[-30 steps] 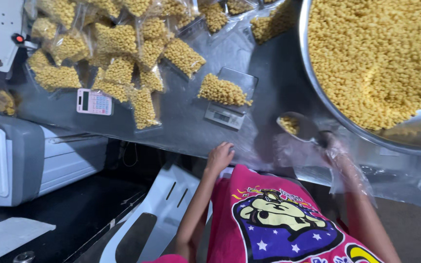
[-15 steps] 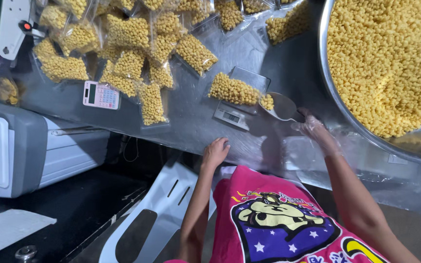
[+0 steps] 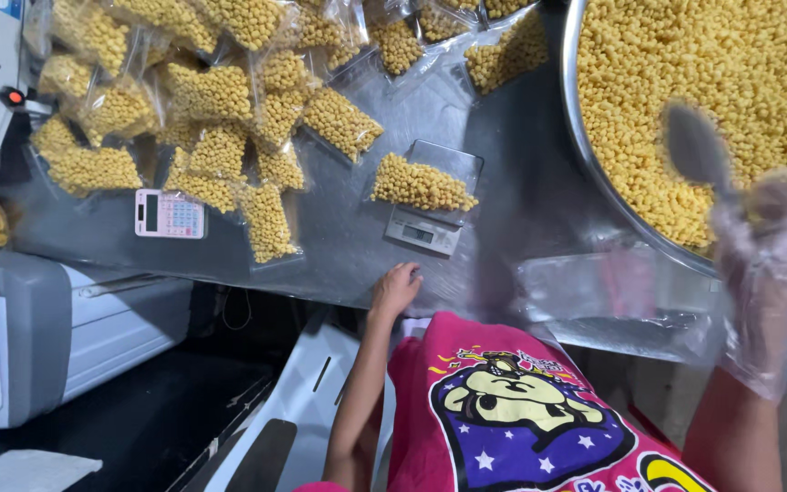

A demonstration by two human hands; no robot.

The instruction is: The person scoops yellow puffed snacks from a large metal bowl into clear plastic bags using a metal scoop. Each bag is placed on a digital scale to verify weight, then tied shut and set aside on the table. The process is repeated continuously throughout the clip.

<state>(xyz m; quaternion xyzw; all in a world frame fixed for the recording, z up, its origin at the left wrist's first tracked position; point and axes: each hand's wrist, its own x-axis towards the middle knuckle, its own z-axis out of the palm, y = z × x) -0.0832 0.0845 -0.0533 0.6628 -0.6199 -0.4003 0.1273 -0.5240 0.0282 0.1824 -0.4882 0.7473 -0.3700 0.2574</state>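
Item: right hand (image 3: 762, 264), in a clear plastic glove, clenched on the handle of a metal scoop (image 3: 696, 146). Half a second ago we see this scoop down by the small digital scale (image 3: 425, 223), near the bag; now it is up at 2 o'clock, over the big steel basin (image 3: 594, 182) of yellow puffed snack. We judge the dose on the scale delivered and a fresh scoopful in hand. The scoop is motion-blurred; whether it is loaded we cannot tell.

Item: left hand (image 3: 395, 290), bare, fingers loosely curled, grasping nothing, resting at the near table edge at 6 o'clock of the scale, unmoved across the frames.

Item: clear bag of snack (image 3: 421, 182), lying flat on the scale platform at centre, plump, open or sealed not discernible.

Item: filled bags (image 3: 220, 109), heaped from 9 to 12 o'clock on the steel table (image 3: 503, 137).

Item: pink-and-white calculator (image 3: 169, 215), at 9 o'clock, just beside the heap.
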